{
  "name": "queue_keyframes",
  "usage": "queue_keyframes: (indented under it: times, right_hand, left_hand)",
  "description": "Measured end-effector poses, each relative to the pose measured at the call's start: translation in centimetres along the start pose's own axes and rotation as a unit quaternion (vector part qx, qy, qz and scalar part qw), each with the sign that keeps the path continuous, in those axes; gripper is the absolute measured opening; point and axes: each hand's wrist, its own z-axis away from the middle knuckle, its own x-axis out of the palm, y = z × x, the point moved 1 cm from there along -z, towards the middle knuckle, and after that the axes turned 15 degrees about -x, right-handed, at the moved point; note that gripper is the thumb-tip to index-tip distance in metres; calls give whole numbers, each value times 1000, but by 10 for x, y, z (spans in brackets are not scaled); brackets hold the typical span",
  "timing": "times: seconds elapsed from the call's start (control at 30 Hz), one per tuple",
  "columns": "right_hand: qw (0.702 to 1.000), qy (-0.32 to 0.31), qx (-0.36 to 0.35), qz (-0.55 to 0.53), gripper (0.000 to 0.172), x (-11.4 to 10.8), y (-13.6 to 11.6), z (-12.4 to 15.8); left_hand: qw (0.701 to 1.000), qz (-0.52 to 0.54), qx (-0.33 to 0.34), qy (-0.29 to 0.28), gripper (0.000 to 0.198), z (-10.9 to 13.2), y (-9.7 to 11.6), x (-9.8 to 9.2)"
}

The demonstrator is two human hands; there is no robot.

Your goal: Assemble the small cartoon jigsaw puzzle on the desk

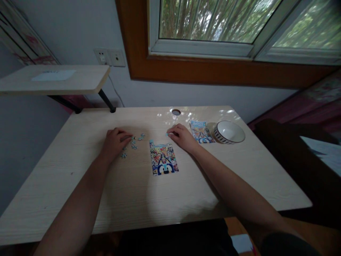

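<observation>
A partly joined jigsaw puzzle point(164, 160) lies flat mid-table, with a blue cartoon dog's face at its bottom and a stepped top edge. To its left is a loose group of puzzle pieces point(134, 145). My left hand point(115, 143) rests at that group, thumb and forefinger pinched at a piece by its upper side; the fingertips partly hide it. Above the jigsaw's top right corner, my right hand point(182, 137) pinches a small light-blue puzzle piece point(167, 134) close to the tabletop.
Right of my right hand lies a printed picture sheet point(201, 132) with the same dog design. A white bowl with dark stripes point(229, 132) stands beside it. The wooden table point(128, 199) has a cable hole point(176, 112) at the back. A raised shelf point(87, 80) overhangs the back left.
</observation>
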Motion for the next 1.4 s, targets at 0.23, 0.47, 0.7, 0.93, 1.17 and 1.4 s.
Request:
queue_keyframes:
  times: [0.23,0.47,0.7,0.93,1.17,1.4]
  right_hand:
    - [999,32,15,-20,14,-1,-4,1]
    - [995,70,27,-68,14,-6,-5,4]
    - [991,84,51,-93,18,-8,-1,7]
    - [990,83,51,-105,19,-9,1,8]
    - [989,82,59,-112,20,-11,1,8]
    - [989,82,46,-117,16,-12,-2,6]
  left_hand:
    - [1000,-7,15,-13,24,3,5,1]
    - [1000,1,19,0,19,4,13,4]
    - [1000,11,13,-6,20,4,17,2]
    - [999,45,5,-20,22,8,22,0]
    - [995,78,-46,-38,23,18,35,-6]
    - [986,129,-29,-98,24,17,77,-12]
